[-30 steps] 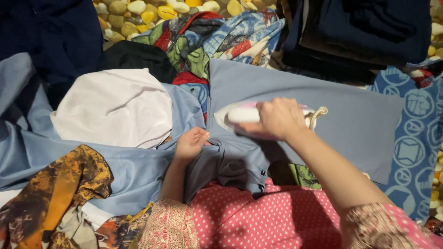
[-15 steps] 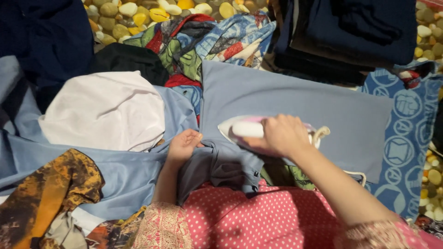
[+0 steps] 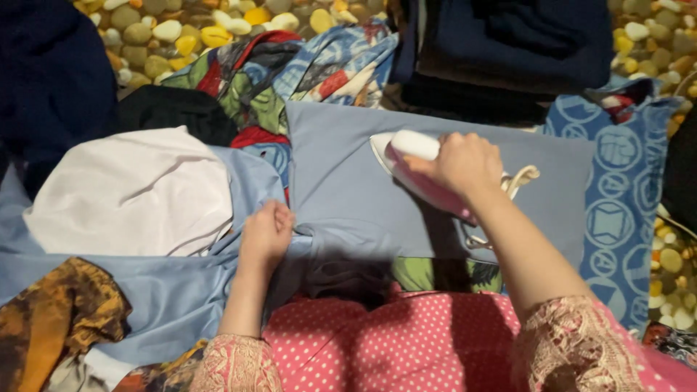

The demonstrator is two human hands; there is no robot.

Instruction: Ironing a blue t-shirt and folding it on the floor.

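The pink-and-white iron (image 3: 414, 170) is gripped by the right hand (image 3: 465, 163) on the blue-grey cloth (image 3: 341, 189), whose bunched edge is clutched by the left hand (image 3: 265, 236).

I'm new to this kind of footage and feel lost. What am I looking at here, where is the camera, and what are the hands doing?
The camera sits on a person's head and looks down, so the two bare arms reaching in from the bottom are that person's own. There is no machine. The right hand closes its grip on a pink and white clothes iron, which rests on a flat grey-blue cloth. The left hand pinches a bunched edge of that cloth. Around it lie a white garment, a blue patterned fabric, dark folded clothes and a brown printed cloth. The lap wears pink dotted fabric.
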